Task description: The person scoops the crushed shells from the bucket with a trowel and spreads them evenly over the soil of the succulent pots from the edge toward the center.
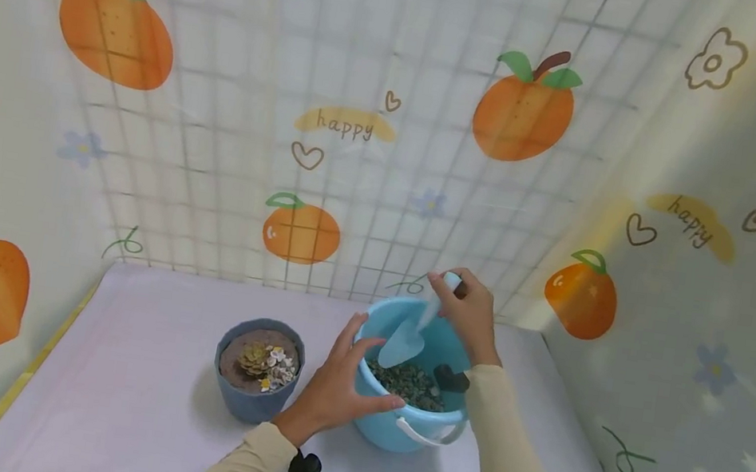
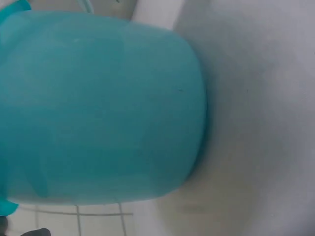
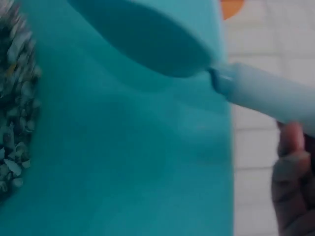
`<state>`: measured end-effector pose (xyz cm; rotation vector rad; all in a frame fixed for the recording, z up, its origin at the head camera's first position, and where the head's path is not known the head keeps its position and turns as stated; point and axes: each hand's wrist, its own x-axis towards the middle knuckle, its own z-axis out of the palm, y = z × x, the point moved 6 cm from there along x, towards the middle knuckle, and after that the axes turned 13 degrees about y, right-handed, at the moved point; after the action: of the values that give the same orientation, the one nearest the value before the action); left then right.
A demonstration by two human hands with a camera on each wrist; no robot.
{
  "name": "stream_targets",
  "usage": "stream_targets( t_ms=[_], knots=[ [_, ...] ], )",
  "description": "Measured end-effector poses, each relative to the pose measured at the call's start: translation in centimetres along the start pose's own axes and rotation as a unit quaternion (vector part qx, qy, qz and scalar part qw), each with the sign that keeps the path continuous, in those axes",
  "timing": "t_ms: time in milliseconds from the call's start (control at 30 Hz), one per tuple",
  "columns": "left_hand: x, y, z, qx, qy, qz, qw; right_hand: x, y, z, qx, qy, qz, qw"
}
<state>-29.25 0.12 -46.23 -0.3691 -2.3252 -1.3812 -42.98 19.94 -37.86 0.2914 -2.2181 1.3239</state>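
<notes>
In the head view my right hand (image 1: 472, 310) grips the handle of a light blue trowel (image 1: 404, 344) above a light blue bucket (image 1: 387, 431). The blade points down and to the left inside the bucket, over a layer of grey-green gravel (image 1: 404, 382). My left hand (image 1: 335, 387) holds the bucket at its left rim, thumb along the front edge and fingers spread up the side. The right wrist view shows the trowel's handle (image 3: 268, 91) with fingertips (image 3: 290, 167) around it. The left wrist view is filled mostly by the bucket's side wall (image 2: 98, 108).
A grey-blue pot (image 1: 249, 403) with brown soil, a succulent (image 1: 253, 360) and small pale decorations stands left of the bucket. The bucket's white handle (image 1: 418, 435) hangs at the front. A curtain with printed oranges (image 1: 302, 233) encloses the pale table (image 1: 135, 363) at the back and sides.
</notes>
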Motion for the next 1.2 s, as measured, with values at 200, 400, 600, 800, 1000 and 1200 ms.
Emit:
stream_targets(
  t_ms=[200,400,600,800,1000,1200],
  knots=[
    [-0.2,-1.2,0.9,-0.048,0.012,-0.03,0.9983,-1.0,0.5,1.5,-0.045,-0.108,-0.038,0.992],
    [-0.5,-1.7,1.4,-0.084,0.016,-0.053,0.995,-1.4,0.9,2.1,-0.097,-0.149,-0.059,0.982],
    [-0.7,-1.8,1.6,-0.098,0.022,-0.052,0.9936,-1.8,0.6,2.3,-0.117,-0.171,-0.099,0.973],
    [-0.5,-1.6,1.5,-0.109,0.02,-0.052,0.9925,-2.0,0.8,2.9,-0.099,-0.218,-0.07,0.968],
    [-0.5,-1.7,1.5,-0.112,0.019,-0.052,0.9922,-2.4,1.4,3.6,-0.069,-0.263,-0.019,0.962],
    [-0.5,-1.6,1.5,-0.115,0.02,-0.054,0.9917,-2.5,1.5,3.8,-0.092,-0.284,-0.009,0.954]
  ],
)
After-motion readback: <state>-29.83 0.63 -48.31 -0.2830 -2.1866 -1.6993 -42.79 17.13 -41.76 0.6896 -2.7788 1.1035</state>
